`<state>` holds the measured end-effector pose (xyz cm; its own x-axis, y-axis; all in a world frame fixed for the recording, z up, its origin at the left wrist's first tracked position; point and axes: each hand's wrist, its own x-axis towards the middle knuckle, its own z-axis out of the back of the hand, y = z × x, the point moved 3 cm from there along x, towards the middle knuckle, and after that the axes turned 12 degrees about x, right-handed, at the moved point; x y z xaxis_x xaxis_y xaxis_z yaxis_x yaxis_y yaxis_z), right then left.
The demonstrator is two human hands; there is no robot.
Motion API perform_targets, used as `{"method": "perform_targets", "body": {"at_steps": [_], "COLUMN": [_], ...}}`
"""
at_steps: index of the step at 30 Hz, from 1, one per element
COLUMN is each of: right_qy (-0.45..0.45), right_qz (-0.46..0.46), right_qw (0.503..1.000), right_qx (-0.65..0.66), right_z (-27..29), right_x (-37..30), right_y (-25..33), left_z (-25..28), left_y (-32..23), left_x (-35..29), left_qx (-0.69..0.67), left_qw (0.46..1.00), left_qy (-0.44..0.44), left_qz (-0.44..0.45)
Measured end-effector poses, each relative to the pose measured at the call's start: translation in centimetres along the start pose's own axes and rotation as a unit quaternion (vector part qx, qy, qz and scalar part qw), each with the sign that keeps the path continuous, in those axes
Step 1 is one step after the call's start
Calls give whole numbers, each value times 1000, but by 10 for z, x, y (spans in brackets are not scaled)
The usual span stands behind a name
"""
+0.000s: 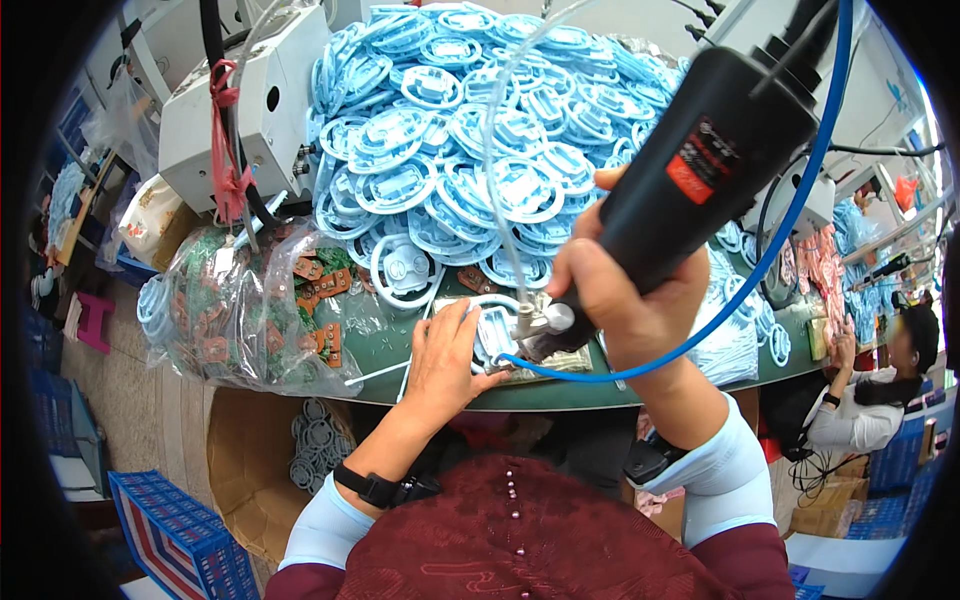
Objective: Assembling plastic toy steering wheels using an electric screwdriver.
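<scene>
From beside the surface (590,396), the following is noted. The right hand (625,300) is closed around the lower barrel of a black powered driver (710,150), which leans, its upper end up and to the right. The left hand (440,362) is loosely curved, with fingers and thumb about the left side of a light blue plastic part (495,332); it has hold of that part, though how firmly cannot be told.

The part lies on the surface near its front edge, directly in front of the person and below a large heap of similar blue pieces (450,150). A metal fitting (540,320) at the driver's lower end stands over the part's right side. A clear tube (490,130) and a blue hose (790,240) run to this end. Whether the tip touches the part is hidden.

The step in hand is judged to be fastening, most likely driving a screw into the part. The next move appears to call for a steady left hand, the tip seated squarely on the fixing point, and firm pressure along the driver's axis; the present lean could spoil that seating.
</scene>
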<state>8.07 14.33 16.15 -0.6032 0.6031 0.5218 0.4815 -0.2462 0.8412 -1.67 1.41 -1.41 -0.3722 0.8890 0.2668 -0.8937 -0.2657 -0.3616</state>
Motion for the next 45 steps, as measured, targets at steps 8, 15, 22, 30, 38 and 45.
{"method": "perform_targets", "body": {"at_steps": [8, 15, 22, 30, 38, 45], "right_qy": [-64, -15, -54, -64, -121, -132], "right_qz": [72, 53, 56, 83, 73, 286], "right_qw": [995, 998, 997, 994, 984, 889], "right_qx": [17, 27, -15, -38, -107, -333], "right_z": [-5, -8, -2, 34, 63, 99], "right_x": [43, 59, 60, 53, 47, -11], "right_y": [39, -5, -8, -2, 4, 11], "left_z": [8, 7, 8, 20, 37, 57], "left_y": [2, 7, 18, 11, 4, -6], "left_x": [-11, -11, -8, 18, 23, 14], "left_qx": [-78, -66, -155, -88, -89, -98], "left_qw": [996, 995, 986, 994, 992, 986], "left_qy": [0, -1, -32, 26, -28, -113], "left_qz": [-33, -70, -41, -52, -89, -80]}}
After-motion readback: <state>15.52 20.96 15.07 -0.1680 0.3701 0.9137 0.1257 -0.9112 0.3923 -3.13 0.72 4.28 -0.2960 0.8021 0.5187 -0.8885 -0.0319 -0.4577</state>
